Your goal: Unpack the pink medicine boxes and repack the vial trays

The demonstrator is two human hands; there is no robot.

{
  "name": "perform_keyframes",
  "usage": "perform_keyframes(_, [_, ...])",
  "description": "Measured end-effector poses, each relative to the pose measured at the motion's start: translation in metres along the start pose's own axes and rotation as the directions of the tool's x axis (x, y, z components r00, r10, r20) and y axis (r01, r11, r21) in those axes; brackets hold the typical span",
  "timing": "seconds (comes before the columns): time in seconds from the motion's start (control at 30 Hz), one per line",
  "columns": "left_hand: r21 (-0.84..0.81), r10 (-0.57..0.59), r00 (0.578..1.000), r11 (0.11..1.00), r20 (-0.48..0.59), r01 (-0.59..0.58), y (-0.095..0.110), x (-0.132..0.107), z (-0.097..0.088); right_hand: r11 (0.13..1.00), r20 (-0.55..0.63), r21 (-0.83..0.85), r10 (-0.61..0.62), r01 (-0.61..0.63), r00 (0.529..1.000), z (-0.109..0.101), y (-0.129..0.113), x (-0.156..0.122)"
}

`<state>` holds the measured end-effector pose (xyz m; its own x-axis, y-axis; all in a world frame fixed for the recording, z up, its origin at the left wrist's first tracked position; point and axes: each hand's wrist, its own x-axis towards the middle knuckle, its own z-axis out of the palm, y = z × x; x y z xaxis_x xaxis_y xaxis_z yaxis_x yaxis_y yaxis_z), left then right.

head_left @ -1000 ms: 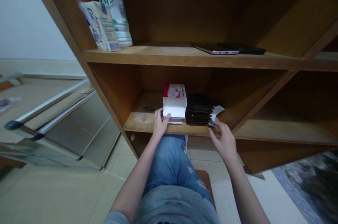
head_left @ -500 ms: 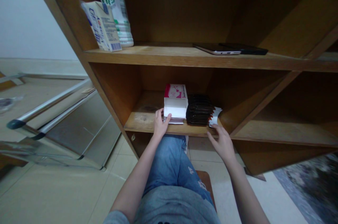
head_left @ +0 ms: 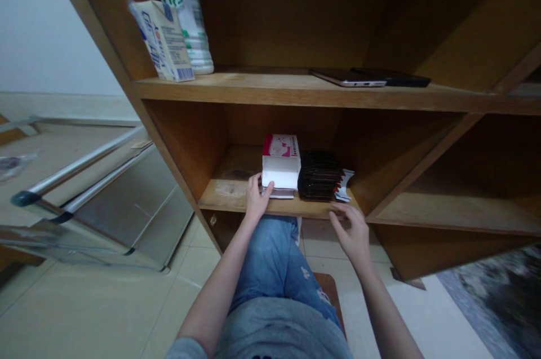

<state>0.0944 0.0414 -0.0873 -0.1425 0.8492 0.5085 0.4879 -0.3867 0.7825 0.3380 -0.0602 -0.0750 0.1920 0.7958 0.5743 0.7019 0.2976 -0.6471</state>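
Observation:
My left hand (head_left: 256,199) rests at the lower left corner of a white and pink carton (head_left: 280,163), gripping it with the thumb on its front face. The carton stands on the lower wooden shelf (head_left: 228,195). To its right, touching it, is a stack of black flat packets (head_left: 319,176), with white packets (head_left: 344,186) edged in red at its far side. My right hand (head_left: 352,230) hangs just below the shelf's front edge, fingers curved and holding nothing. Its nearest things are those white packets.
On the shelf above stand a milk carton (head_left: 164,41), a white and green package (head_left: 181,9), a tablet (head_left: 349,78) and a black device (head_left: 391,78). A metal frame (head_left: 101,190) leans at the left. Floor tiles (head_left: 84,302) and a rug (head_left: 494,302) lie below.
My right hand has let go of the white packets and dropped below the shelf edge. Those packets now sit tighter against the black stack. My left hand has not moved.

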Motion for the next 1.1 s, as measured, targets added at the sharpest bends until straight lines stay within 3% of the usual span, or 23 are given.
perform_keyframes(0.07, [-0.005, -0.01, 1.0, 1.0, -0.002, 0.01, 0.0, 0.0, 0.0, 0.969, 0.113, 0.198, 0.127, -0.147, 0.985, 0.012, -0.012, -0.004])
perform_keyframes(0.17, [-0.018, -0.028, 1.0, 0.999, 0.005, 0.028, 0.001, 0.0, -0.001, 0.821, 0.338, 0.422, 0.251, -0.384, 0.907, 0.036, -0.027, -0.011])
perform_keyframes(0.27, [-0.026, -0.027, 1.0, 0.999, -0.002, 0.027, 0.002, 0.0, -0.001, 0.676, 0.467, 0.526, 0.278, -0.517, 0.839, 0.058, -0.039, -0.016])
perform_keyframes(0.37, [-0.025, -0.019, 1.0, 1.0, -0.015, 0.019, 0.002, 0.0, -0.001, 0.592, 0.526, 0.553, 0.297, -0.586, 0.797, 0.073, -0.048, -0.017])
perform_keyframes(0.5, [-0.03, -0.021, 1.0, 0.999, -0.01, 0.021, 0.001, 0.0, -0.001, 0.563, 0.533, 0.563, 0.313, -0.606, 0.786, 0.083, -0.053, -0.016])
perform_keyframes(1.1, [-0.011, -0.045, 0.998, 0.999, -0.043, 0.045, -0.004, 0.002, -0.001, 0.624, 0.478, 0.587, 0.247, -0.516, 0.843, 0.096, -0.055, -0.018])
